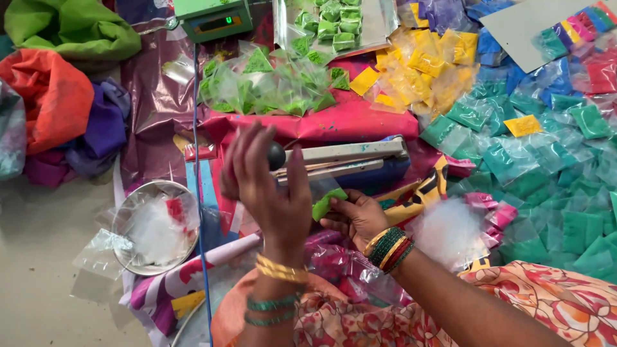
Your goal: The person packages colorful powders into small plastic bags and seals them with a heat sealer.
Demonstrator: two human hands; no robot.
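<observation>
My left hand [267,183] is raised with fingers spread, just in front of the black knob [277,155] on the lever of a hand-press heat sealer [350,162]. The hand holds nothing. My right hand [355,217] pinches a small clear plastic packet of green powder [326,203] and holds it under the sealer's raised arm. Both wrists carry gold and green bangles.
A round metal bowl [128,250] with empty clear bags sits at left. Piles of filled packets lie around: green [270,87], yellow [427,67], teal [546,167]. A green digital scale [215,19] stands at the back. Cloth bundles [54,96] lie far left.
</observation>
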